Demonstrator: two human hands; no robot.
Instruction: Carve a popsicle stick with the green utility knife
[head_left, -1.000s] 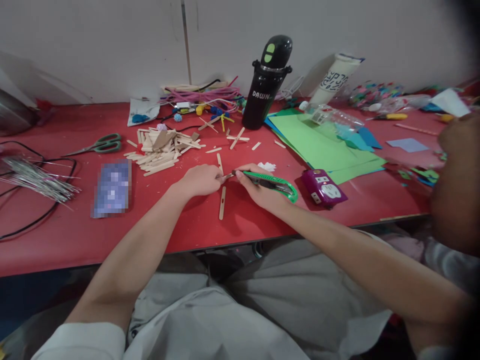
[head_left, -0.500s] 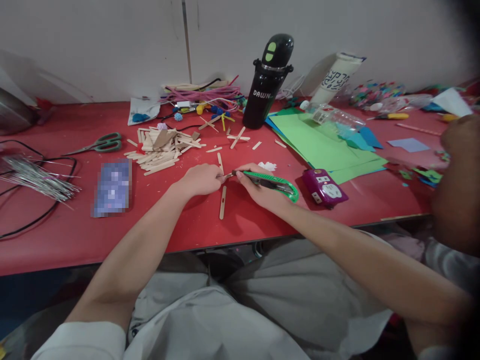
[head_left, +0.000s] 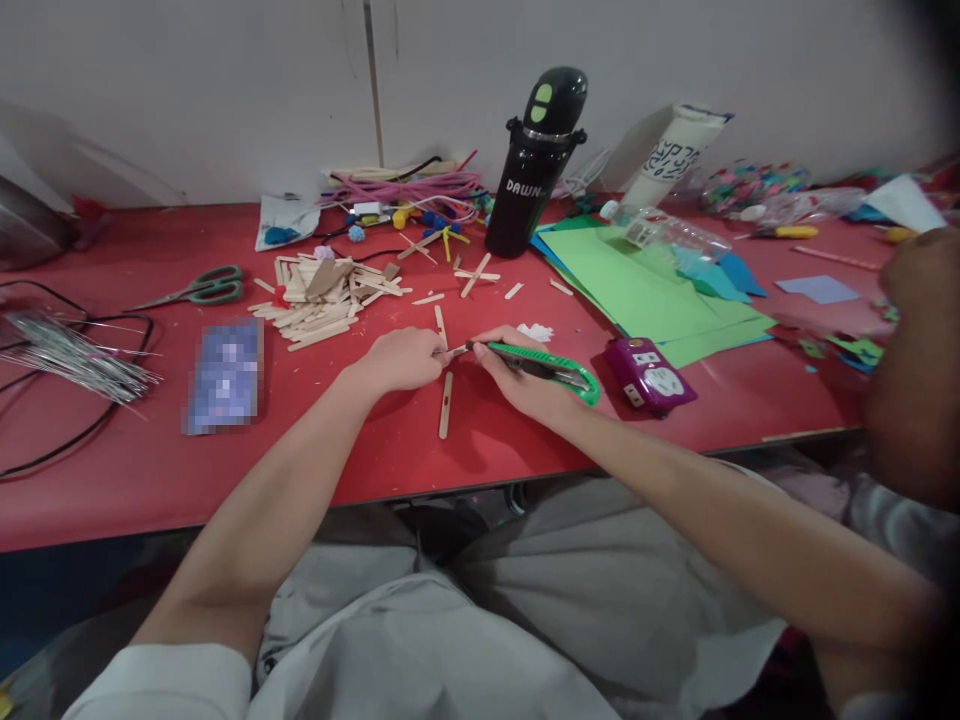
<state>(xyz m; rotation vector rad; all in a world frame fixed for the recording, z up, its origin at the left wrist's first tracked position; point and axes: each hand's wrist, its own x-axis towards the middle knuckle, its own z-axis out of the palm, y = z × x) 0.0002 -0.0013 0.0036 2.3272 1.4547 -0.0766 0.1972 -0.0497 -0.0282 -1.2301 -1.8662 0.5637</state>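
My left hand (head_left: 409, 358) is closed, its fingertips pinching at a wooden craft stick (head_left: 440, 322) on the red table. In my right hand (head_left: 517, 375) is a green utility knife (head_left: 574, 375), with its tip pointing left at the left fingertips. The exact contact between blade and wood is too small to make out. Just below the hands lies a craft stick part (head_left: 445, 405) with a small dark slot; whether it joins the upper part is hidden by the fingers. Crossed craft sticks (head_left: 477, 275) and white scraps (head_left: 535, 332) lie beyond the hands.
A craft stick pile (head_left: 322, 295), scissors (head_left: 214, 286) and wires (head_left: 82, 355) are to the left. Behind stands a black bottle (head_left: 529, 175). Rightward are green paper sheets (head_left: 660, 285), a purple plug adapter (head_left: 649, 377) and another person's arm (head_left: 919, 370).
The knife and my right hand have shifted very slightly to the right. My left hand stays in the same place.
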